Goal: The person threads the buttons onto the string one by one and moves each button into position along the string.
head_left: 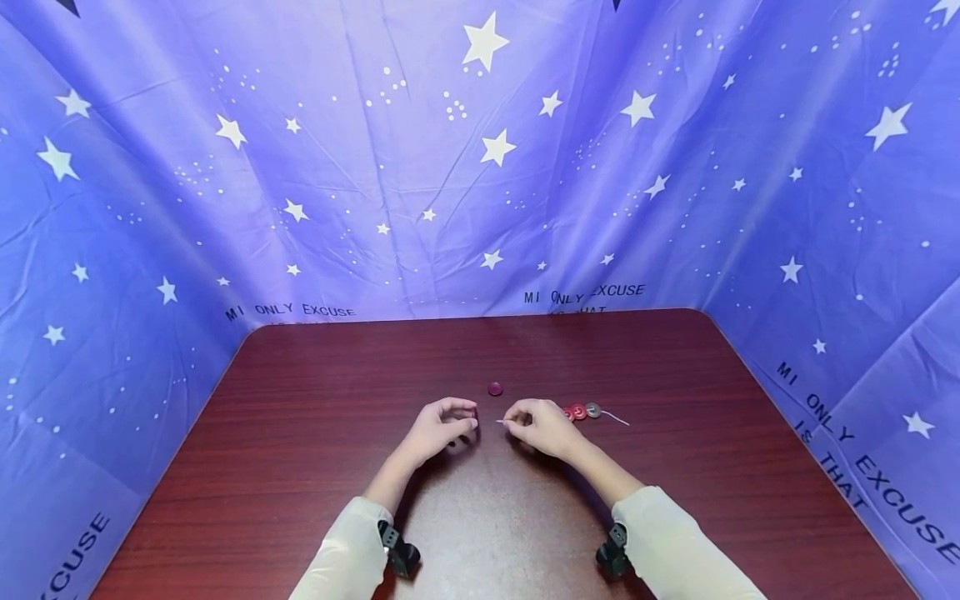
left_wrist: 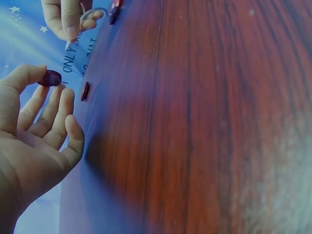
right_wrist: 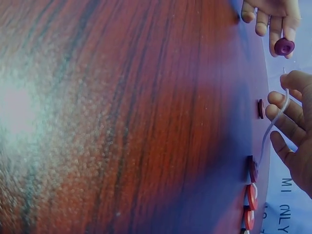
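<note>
My left hand (head_left: 438, 431) pinches a dark red button (right_wrist: 284, 47) between thumb and fingertips, held above the table with its face toward the right hand. Across a small gap, my right hand (head_left: 544, 427) pinches the tip of a whitish cord (right_wrist: 274, 122). From those fingers the cord runs down to a row of buttons lying on the table: a dark red one (right_wrist: 253, 168), red ones (head_left: 578, 412) and a grey one (head_left: 593, 410). Past the grey button trails a loose cord end (head_left: 617, 417). The held button and the cord tip are apart.
Beyond the hands, a single dark red button (head_left: 495, 388) lies on the brown wood-grain table (head_left: 315, 467). Blue star-patterned cloth (head_left: 420, 167) hangs around the table's back and sides. Both wrists carry small black cameras.
</note>
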A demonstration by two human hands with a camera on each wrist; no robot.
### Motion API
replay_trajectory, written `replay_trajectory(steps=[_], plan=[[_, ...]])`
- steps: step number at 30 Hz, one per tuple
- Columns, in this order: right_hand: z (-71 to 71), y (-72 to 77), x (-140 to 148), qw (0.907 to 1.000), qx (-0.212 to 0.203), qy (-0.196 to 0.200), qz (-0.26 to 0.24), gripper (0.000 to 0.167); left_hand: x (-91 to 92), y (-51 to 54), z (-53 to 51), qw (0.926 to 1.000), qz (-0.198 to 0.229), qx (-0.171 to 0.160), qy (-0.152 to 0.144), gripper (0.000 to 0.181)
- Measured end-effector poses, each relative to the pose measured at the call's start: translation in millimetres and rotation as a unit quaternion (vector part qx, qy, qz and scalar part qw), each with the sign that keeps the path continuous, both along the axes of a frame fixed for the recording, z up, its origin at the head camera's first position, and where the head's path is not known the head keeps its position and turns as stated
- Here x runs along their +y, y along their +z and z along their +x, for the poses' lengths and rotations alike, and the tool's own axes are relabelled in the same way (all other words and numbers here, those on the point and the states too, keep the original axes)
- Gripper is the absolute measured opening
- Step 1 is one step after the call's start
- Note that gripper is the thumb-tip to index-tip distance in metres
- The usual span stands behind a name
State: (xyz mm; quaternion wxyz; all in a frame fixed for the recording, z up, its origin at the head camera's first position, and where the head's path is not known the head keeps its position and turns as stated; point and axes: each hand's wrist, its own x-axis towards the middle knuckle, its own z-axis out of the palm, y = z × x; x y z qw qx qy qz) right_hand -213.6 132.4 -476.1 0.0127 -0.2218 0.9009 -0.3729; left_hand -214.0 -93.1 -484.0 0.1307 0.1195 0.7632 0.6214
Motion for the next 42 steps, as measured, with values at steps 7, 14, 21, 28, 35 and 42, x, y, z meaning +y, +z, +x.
replay_trajectory(steps=[7,14,21,28,35,42], plan=[[0.4,2.1,-1,0.9999,0.01,-0.004,0.008,0.004,2.1,17.6,10.4,0.9993,0.016,-0.016,-0.028,0.038],[0.9,2.1,-2,0.9998,0.019,-0.005,0.004,0.006,8.4,13.2,10.1,0.9982,0.032,-0.035,-0.037,0.039],[1.4,2.3,-3,0.9996,0.029,-0.002,-0.003,0.007,14.1,15.1,12.2,0.9981,0.029,-0.034,-0.042,0.038],[1.8,2.9,-4,0.9995,0.03,-0.003,-0.004,0.004,18.0,15.3,13.2,0.9982,0.027,-0.028,-0.045,0.036],[2.2,4.0,-6,0.9996,0.027,-0.003,0.001,0.008,20.3,14.8,14.0,0.9983,0.027,-0.019,-0.048,0.037],[2.7,4.6,-7,0.9995,0.029,-0.005,0.009,0.011,22.5,14.2,14.6,0.9983,0.028,-0.013,-0.05,0.037]])
